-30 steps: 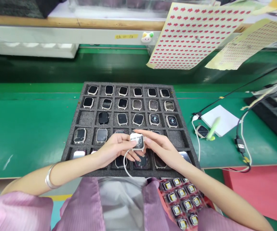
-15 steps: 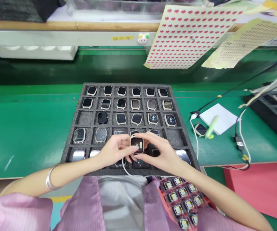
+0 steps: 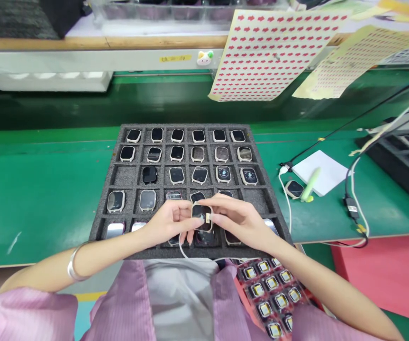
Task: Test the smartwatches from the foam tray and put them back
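Observation:
A smartwatch case (image 3: 202,217) without a strap is held between both hands above the front of a grey foam tray (image 3: 124,176). My left hand (image 3: 170,220) is closed on its left side, the thumb lying on the dark screen. From the right, my right hand (image 3: 238,221) grips it too, its thumb by a small pale sticker on the screen and its fingers along the top edge. A white cable (image 3: 183,251) runs down from under my left hand. Many similar watch cases (image 3: 176,175) lie in the tray's compartments, some with lit faces. My hands hide part of the front rows.
On the right, another watch (image 3: 294,189), a pale green tool (image 3: 311,183) and a white pad (image 3: 321,171) lie near cables (image 3: 351,208). Below the bench edge is a red tray (image 3: 257,290) of watch parts. Sheets of red arrow stickers (image 3: 271,57) hang from the shelf.
My right thumb has moved from below the watch case up onto its screen by the sticker. The view has shifted slightly.

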`<state>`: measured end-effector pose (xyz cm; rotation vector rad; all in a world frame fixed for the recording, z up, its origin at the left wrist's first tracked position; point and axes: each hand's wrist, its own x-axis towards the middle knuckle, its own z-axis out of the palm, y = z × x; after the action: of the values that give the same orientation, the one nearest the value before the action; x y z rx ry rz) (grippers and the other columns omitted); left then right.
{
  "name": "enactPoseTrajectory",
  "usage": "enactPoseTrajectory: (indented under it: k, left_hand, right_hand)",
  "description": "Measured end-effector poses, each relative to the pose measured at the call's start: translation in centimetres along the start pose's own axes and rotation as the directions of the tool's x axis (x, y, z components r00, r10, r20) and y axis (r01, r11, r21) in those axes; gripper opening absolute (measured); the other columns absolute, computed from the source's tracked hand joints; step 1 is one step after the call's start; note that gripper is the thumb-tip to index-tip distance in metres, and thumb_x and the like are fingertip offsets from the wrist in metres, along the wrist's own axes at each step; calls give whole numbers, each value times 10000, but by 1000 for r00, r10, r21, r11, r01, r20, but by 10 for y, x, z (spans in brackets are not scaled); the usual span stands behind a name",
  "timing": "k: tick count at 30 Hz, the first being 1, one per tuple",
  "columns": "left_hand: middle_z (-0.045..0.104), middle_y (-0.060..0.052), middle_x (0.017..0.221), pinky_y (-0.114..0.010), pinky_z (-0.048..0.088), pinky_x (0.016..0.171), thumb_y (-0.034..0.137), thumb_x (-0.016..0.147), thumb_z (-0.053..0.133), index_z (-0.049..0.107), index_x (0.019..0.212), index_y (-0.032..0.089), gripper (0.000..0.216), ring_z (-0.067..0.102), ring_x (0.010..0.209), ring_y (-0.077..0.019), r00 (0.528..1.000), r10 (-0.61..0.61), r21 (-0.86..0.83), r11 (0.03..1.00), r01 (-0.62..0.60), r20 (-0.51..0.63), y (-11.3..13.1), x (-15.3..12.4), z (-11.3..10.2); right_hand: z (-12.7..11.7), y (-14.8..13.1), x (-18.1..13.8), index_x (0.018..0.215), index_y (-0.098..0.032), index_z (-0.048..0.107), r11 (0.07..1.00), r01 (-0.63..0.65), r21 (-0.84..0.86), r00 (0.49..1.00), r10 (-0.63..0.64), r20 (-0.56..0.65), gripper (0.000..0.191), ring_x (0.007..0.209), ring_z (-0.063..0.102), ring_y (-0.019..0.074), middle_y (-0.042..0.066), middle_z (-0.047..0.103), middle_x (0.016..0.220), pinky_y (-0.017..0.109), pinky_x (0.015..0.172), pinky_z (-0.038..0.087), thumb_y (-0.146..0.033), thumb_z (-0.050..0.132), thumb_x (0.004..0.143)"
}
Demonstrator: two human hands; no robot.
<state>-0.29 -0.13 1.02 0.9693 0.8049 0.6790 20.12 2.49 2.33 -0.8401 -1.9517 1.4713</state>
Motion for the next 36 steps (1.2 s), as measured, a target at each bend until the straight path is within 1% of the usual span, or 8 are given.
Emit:
enactPoseTrajectory:
  k: [4, 9, 12, 15, 21, 27, 31, 36]
  left_hand:
    - [697, -116, 761, -166, 354, 338, 423, 772, 696, 634, 916, 94, 364, 527, 409, -87, 985, -30, -95, 994, 46, 169, 0, -2, -4]
    - [708, -141, 813, -166, 344, 333, 424, 758, 710, 642, 933, 87, 386, 524, 409, -83, 983, -21, -104, 994, 41, 185, 0, -3, -6]
    - [678, -86, 671, -165, 332, 327, 434, 781, 682, 626, 900, 94, 365, 494, 368, -78, 993, -9, -50, 999, 15, 117, 1, -3, -3]
    - [565, 11, 485, -160, 342, 351, 413, 812, 656, 604, 875, 110, 314, 451, 341, -69, 1000, 13, 50, 999, -13, 7, 1, -2, 1]
    - [543, 28, 538, -169, 348, 362, 445, 775, 682, 564, 822, 131, 338, 491, 386, -82, 995, 17, 123, 992, -5, -102, -6, 1, 2]
    - [577, 7, 674, -201, 412, 489, 423, 785, 669, 563, 839, 139, 308, 546, 544, -104, 996, 21, 119, 993, -10, -88, -7, 2, 4]
    - [605, -39, 859, -225, 441, 630, 411, 807, 649, 579, 863, 143, 283, 574, 799, -162, 1000, 26, 126, 992, -27, 6, -8, 0, 5]
    - [548, 9, 708, -184, 313, 450, 468, 833, 601, 558, 841, 143, 328, 450, 532, -76, 999, -35, 108, 993, 39, -36, -7, 2, 4]
  right_hand:
    - [5, 0, 0, 1085, -193, 656, 902, -100, 421, 995, 85, 55, 287, 738, 637, 165, 46, 642, 889, 285, 649, 567, -325, 689, 832]
    - [14, 0, 0, 1043, -196, 678, 849, -67, 524, 998, 69, 15, 279, 675, 623, 148, 28, 615, 853, 268, 596, 572, -297, 736, 789]
    - [9, -1, 0, 1084, -205, 660, 926, -18, 377, 999, 29, -26, 263, 781, 629, 169, 44, 614, 918, 299, 697, 557, -281, 688, 834]
    - [2, -3, -1, 1171, -209, 607, 999, 35, 22, 999, -35, -31, 371, 839, 606, 191, 59, 611, 961, 337, 768, 529, -306, 698, 824]
    - [7, 4, -5, 1253, -195, 503, 852, 169, -495, 982, -191, 6, 463, 884, 590, 235, 91, 603, 997, 374, 771, 519, -321, 670, 840]
    - [8, 1, -3, 1230, -185, 521, 753, 215, -622, 966, -259, 19, 421, 979, 566, 265, 126, 545, 1072, 412, 824, 514, -332, 646, 856]
    - [-16, -14, -7, 1190, -200, 558, 803, 187, -566, 966, -255, -43, 397, 998, 561, 262, 104, 543, 1068, 403, 850, 501, -325, 675, 831]
    - [-72, -5, -33, 1170, -224, 577, 757, -6, -653, 967, -162, -197, 334, 1016, 564, 269, 98, 569, 1084, 434, 899, 463, -322, 645, 858]
